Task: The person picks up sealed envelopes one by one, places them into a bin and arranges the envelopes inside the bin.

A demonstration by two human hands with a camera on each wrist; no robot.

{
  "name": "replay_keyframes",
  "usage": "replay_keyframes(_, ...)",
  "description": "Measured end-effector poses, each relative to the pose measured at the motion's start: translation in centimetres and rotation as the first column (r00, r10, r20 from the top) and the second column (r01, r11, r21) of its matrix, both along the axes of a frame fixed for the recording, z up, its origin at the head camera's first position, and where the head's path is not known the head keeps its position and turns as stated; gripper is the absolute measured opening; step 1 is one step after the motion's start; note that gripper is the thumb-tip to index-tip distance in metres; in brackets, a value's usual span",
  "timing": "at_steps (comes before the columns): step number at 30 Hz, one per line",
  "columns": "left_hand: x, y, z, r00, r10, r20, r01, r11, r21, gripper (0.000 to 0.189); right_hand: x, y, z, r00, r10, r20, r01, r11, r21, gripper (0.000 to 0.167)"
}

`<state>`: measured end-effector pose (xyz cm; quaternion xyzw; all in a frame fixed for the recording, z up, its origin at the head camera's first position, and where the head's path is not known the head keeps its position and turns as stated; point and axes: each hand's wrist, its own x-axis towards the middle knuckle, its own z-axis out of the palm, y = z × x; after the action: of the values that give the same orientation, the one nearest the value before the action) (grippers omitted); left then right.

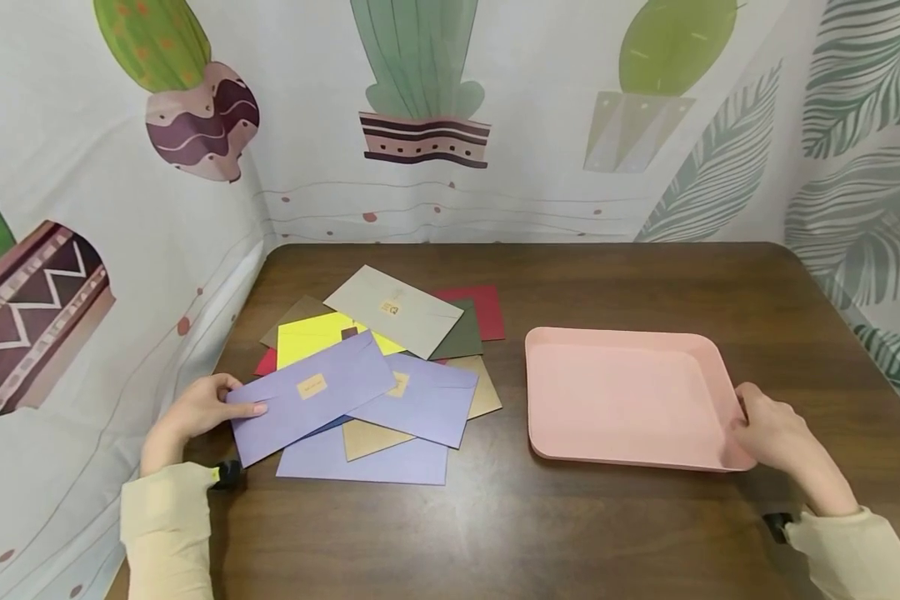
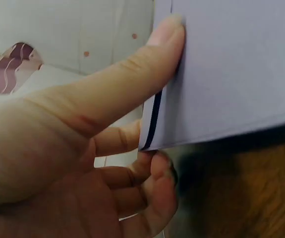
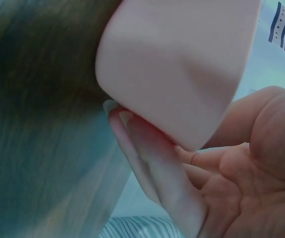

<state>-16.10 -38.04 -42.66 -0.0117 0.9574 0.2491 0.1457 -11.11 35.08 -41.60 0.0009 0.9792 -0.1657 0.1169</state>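
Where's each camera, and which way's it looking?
Head: worn on the head, facing forward and down at the wood-grain table; left hand, right hand and cream sleeves show.
Left wrist: worn there, facing the lavender envelope; only the left hand, holding it, shows.
Right wrist: worn there, facing the pink tray; only the right hand, gripping it, shows.
Head and left wrist share that envelope; head and right wrist, the tray.

The envelopes [image 1: 367,367] show lavender, yellow, grey, tan, red, blue and dark green, the tray [image 1: 622,396] pink, the table [image 1: 532,525] wood-grained brown, the sleeves [image 1: 167,517] cream, the white backdrop [image 1: 540,83] cactus-and-leaf prints.
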Motion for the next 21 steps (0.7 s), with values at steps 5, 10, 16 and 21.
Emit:
replay_keyframes(5,0.8,-0.8,0.1,0.999,0.04,0.018,-0.043,0.968,0.246,0.047,0.2,-0.3,0.0,1.0,0.003,-0.006,-0.003,1.0,-0.012,0.032)
replay_keyframes(10,1.5,-1.7,0.0,0.995,0.04,0.095,-0.093,0.752,0.652,0.016,0.3,-0.6,0.2,1.0,0.002,-0.018,-0.003,1.0,-0.015,0.033)
replay_keyframes(16,2.1,-1.8,-0.8,0.994,-0.071,0.088,-0.059,0.341,0.938,0.03,0.4,-0.9,0.4,0.999,-0.002,-0.032,0.002,1.0,-0.02,0.034)
replay_keyframes(21,2.2,-1.2,-0.7,0.99,-0.113,0.082,-0.066,0.139,0.988,0.038,0.4,-1.1,0.4,1.0,-0.01,-0.018,0.01,1.0,-0.026,0.034)
